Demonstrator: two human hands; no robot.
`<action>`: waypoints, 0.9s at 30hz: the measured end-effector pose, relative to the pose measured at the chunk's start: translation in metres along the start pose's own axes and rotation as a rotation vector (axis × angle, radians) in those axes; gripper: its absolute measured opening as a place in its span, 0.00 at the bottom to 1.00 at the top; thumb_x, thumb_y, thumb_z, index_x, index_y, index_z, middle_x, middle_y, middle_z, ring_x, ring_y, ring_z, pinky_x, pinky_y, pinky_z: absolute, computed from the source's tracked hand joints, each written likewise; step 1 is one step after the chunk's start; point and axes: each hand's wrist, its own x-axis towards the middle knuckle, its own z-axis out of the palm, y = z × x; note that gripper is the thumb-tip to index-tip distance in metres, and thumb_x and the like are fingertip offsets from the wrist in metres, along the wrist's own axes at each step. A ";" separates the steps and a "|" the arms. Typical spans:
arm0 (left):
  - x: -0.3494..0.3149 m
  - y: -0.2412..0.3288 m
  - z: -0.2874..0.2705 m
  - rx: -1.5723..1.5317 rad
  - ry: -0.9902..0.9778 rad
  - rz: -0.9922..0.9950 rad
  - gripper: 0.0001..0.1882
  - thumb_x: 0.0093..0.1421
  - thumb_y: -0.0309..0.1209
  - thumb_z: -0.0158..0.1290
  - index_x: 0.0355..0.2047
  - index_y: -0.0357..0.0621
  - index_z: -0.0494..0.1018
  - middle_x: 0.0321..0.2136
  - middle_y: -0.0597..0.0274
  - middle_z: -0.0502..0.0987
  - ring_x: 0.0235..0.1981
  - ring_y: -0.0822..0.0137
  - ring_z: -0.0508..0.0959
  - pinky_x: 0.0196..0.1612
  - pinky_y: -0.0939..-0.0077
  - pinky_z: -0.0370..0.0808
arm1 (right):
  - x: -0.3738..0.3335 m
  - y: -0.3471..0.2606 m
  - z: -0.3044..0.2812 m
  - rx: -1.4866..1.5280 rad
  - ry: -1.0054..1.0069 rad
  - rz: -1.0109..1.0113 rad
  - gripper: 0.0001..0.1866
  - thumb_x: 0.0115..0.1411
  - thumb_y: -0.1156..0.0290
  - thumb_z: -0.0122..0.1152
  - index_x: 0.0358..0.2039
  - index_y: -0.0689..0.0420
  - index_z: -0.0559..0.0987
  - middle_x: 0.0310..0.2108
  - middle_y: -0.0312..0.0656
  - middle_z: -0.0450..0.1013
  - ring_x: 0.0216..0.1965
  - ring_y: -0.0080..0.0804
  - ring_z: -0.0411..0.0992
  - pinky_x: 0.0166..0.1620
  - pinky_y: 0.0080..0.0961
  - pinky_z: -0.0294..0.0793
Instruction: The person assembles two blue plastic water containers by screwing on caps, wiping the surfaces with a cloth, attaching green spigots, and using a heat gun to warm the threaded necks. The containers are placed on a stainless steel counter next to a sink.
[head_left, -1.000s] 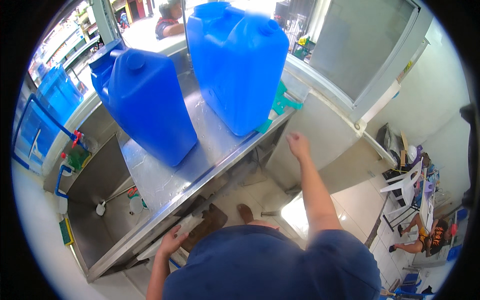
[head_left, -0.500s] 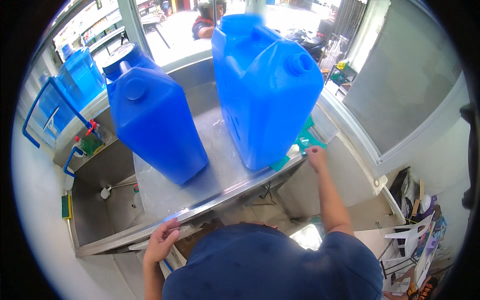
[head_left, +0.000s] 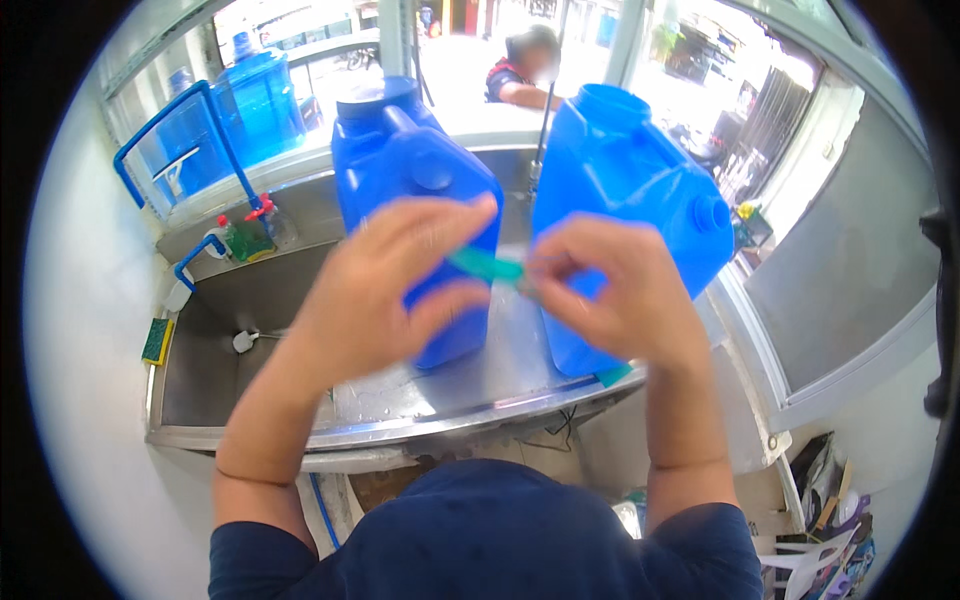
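Both my hands are raised in front of two large blue jugs, blurred by motion. My right hand [head_left: 625, 285] pinches one end of a small green plastic strip [head_left: 487, 265] between thumb and fingers. Facing it, my left hand [head_left: 375, 285] has thumb and fingers spread around the strip's other end; no firm grip shows there. Behind my left hand, the left jug [head_left: 450, 345] has a lid on its wide top and a round cap on its shoulder. Partly covered by my right hand, the right jug [head_left: 575, 345] shows an uncovered wide mouth and a small spout.
The jugs stand on a steel counter [head_left: 420, 400] with a sink basin [head_left: 210, 385] at left. Blue pipes with red-handled taps [head_left: 262, 207] and a sponge [head_left: 157, 341] are beside it. More green plastic [head_left: 614, 375] lies by the right jug. Beyond the window is a person [head_left: 520, 80].
Both hands have risen from the counter's front edge and come together before the jugs. My right hand has brought up a green strip from beside the right jug. The view has shifted.
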 end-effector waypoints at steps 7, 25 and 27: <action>0.040 -0.083 -0.036 0.116 0.005 0.030 0.18 0.57 0.30 0.62 0.49 0.45 0.78 0.37 0.55 0.81 0.39 0.58 0.81 0.43 0.68 0.76 | 0.118 -0.003 0.009 -0.308 0.008 -0.217 0.07 0.54 0.69 0.62 0.29 0.59 0.81 0.26 0.47 0.77 0.30 0.42 0.77 0.35 0.33 0.75; 0.074 -0.103 -0.052 -0.123 -0.461 -0.017 0.11 0.61 0.31 0.54 0.43 0.45 0.77 0.38 0.55 0.81 0.41 0.60 0.80 0.47 0.68 0.74 | 0.157 0.022 -0.017 -0.105 -0.529 0.135 0.11 0.58 0.63 0.64 0.33 0.57 0.83 0.28 0.37 0.78 0.32 0.23 0.74 0.40 0.25 0.74; 0.076 -0.102 -0.054 -0.075 -0.524 -0.038 0.09 0.61 0.32 0.55 0.40 0.44 0.77 0.39 0.56 0.81 0.42 0.61 0.79 0.47 0.68 0.74 | 0.155 0.021 -0.013 -0.225 -0.496 0.053 0.09 0.57 0.64 0.65 0.32 0.57 0.83 0.34 0.40 0.75 0.33 0.25 0.75 0.40 0.25 0.74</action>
